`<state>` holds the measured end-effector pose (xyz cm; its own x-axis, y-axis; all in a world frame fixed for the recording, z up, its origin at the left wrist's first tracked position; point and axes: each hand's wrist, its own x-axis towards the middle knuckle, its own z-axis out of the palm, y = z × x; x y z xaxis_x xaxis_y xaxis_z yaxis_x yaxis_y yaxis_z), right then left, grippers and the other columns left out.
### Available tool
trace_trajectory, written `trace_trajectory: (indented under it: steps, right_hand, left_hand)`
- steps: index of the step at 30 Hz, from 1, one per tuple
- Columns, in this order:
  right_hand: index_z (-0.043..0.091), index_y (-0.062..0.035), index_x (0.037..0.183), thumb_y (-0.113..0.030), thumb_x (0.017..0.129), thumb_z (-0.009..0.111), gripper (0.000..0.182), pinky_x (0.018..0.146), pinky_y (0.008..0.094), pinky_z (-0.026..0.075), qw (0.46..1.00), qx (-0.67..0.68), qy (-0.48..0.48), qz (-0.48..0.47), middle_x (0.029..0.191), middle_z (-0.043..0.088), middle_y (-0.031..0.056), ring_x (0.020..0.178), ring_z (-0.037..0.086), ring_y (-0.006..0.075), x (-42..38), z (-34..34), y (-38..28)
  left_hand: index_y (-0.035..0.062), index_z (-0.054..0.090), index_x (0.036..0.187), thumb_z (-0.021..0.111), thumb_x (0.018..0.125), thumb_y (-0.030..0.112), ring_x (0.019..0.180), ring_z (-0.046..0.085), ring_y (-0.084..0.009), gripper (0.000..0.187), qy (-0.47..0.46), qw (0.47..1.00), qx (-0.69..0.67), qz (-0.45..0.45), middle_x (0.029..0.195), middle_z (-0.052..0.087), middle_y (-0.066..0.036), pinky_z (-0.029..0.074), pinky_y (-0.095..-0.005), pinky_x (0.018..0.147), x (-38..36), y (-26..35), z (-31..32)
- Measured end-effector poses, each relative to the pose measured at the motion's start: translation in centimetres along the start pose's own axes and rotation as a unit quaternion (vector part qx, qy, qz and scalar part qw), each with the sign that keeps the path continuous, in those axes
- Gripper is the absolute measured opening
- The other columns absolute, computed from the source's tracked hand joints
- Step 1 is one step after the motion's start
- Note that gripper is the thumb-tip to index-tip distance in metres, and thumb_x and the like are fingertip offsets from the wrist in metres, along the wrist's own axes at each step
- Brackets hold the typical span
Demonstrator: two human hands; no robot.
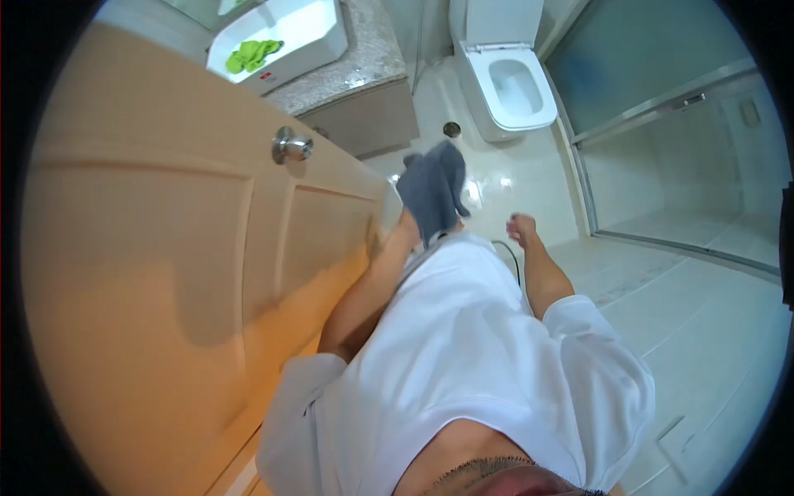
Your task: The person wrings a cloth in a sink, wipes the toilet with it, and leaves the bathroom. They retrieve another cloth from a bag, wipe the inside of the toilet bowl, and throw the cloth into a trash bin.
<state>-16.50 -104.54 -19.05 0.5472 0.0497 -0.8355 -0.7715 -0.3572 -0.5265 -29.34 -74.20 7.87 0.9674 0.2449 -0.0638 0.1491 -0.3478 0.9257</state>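
Note:
A dark grey cloth (pixel 434 186) hangs in front of my body, and its folds cover most of my left hand (pixel 410 225). That hand grips the cloth, though its fingers are hidden. My right hand (pixel 520 228) is beside my white shirt, with its fingers curled in and nothing visible in them. Left of my left arm stands a tan panelled door (pixel 207 240) with a round metal knob (pixel 292 146). Neither hand touches the knob.
Ahead is a white toilet (pixel 506 93) with its lid raised. A white basin (pixel 318 41) holding a bright green cloth (pixel 251 55) sits on a speckled counter (pixel 372 54). A floor drain (pixel 452 129) lies before the toilet. At right is a framed glass shower enclosure (pixel 653 83).

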Motion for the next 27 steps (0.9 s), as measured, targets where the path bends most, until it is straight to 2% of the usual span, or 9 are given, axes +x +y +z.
trace_trajectory:
  steps: [1,3,9,15,16,18,23,25,27]
  right_hand:
    - [0.063,-0.0063,0.098,-0.021,0.092,0.061,0.016,0.057,0.0332,0.049,0.997,-0.031,-0.047,-0.051,0.08,0.067,0.0068,0.065,0.061,0.0175,2.0,-0.6,-1.3]
    - [0.065,-0.0067,0.1,-0.022,0.093,0.06,0.018,0.057,0.0298,0.049,0.997,-0.015,0.022,-0.078,0.082,0.067,0.0062,0.065,0.061,0.0152,-0.5,0.6,-6.9]
    - [0.067,-0.0078,0.103,-0.026,0.096,0.06,0.021,0.063,0.0283,0.05,0.995,-0.072,-0.005,-0.063,0.086,0.068,0.0045,0.071,0.062,0.0122,2.7,1.2,-14.5]
    - [0.068,0.0,0.1,-0.019,0.099,0.058,0.021,0.07,0.0279,0.052,0.994,-0.081,0.025,-0.07,0.084,0.068,0.0052,0.075,0.063,0.0126,7.5,0.2,-17.1]
    - [0.068,0.0003,0.101,-0.019,0.099,0.059,0.022,0.072,0.0273,0.052,0.994,-0.09,0.022,-0.066,0.085,0.068,0.0052,0.077,0.062,0.012,9.5,-0.4,-16.3]
    - [0.069,-0.0002,0.103,-0.02,0.1,0.059,0.022,0.072,0.0274,0.052,0.995,-0.07,0.046,-0.045,0.086,0.068,0.0052,0.077,0.062,0.0121,11.4,-0.8,-17.1]
    - [0.069,-0.0012,0.109,-0.021,0.1,0.062,0.023,0.074,0.0276,0.052,0.99,-0.055,0.126,0.011,0.089,0.069,0.0047,0.079,0.063,0.0125,15.4,-2.7,-15.6]
    - [0.069,0.0009,0.112,-0.021,0.102,0.061,0.026,0.078,0.0287,0.053,0.986,-0.084,0.136,0.044,0.087,0.069,0.005,0.082,0.063,0.0135,17.2,-4.0,-14.6]
    - [0.069,0.0013,0.112,-0.021,0.102,0.061,0.026,0.078,0.0287,0.052,0.986,-0.091,0.131,0.048,0.088,0.069,0.0047,0.081,0.063,0.0134,19.3,-4.9,-12.9]
  left_hand:
    - [0.0082,0.057,0.132,0.052,0.103,0.052,0.1,0.065,-0.023,0.053,0.009,0.997,-0.074,-0.016,0.116,0.065,-0.009,0.056,-0.0388,0.086,2.1,-0.6,0.1]
    - [0.008,0.059,0.129,0.052,0.102,0.054,0.09,0.063,-0.0212,0.053,0.038,0.916,-0.39,-0.088,0.108,0.065,-0.007,0.054,-0.036,0.077,7.8,-2.0,1.1]
    - [0.0106,0.061,0.126,0.056,0.102,0.05,0.088,0.058,-0.0119,0.047,0.038,0.861,-0.476,-0.174,0.097,0.06,0.001,0.049,-0.0303,0.073,28.9,-11.0,3.5]
    - [0.0074,0.054,0.139,0.053,0.103,0.047,0.109,0.056,-0.0196,0.053,0.155,0.903,-0.303,-0.262,0.124,0.062,-0.005,0.045,-0.0352,0.092,50.7,-22.1,9.8]
    - [0.0075,0.055,0.14,0.052,0.101,0.044,0.118,0.053,-0.0238,0.053,0.175,0.98,-0.022,-0.096,0.132,0.061,-0.008,0.041,-0.0402,0.099,54.0,-27.9,12.0]
    - [0.0086,0.06,0.138,0.052,0.095,0.038,0.142,0.036,-0.0344,0.052,0.048,0.937,0.335,0.089,0.15,0.051,-0.012,0.025,-0.0527,0.113,59.1,-34.5,14.3]
    - [0.0022,0.069,0.125,0.056,0.091,0.032,0.151,0.022,-0.0368,0.047,-0.118,0.92,0.37,0.045,0.155,0.047,-0.012,0.025,-0.0531,0.115,60.1,-39.6,21.3]
    - [-0.008,0.063,0.127,0.063,0.083,0.026,0.152,0.019,-0.0394,0.055,-0.227,0.823,0.507,0.117,0.152,0.047,-0.014,0.027,-0.0526,0.116,57.1,-38.7,22.8]
    - [-0.0111,0.059,0.131,0.067,0.078,0.022,0.154,0.014,-0.0395,0.064,-0.233,0.864,0.429,0.124,0.154,0.044,-0.017,0.023,-0.0581,0.117,53.3,-37.9,25.5]
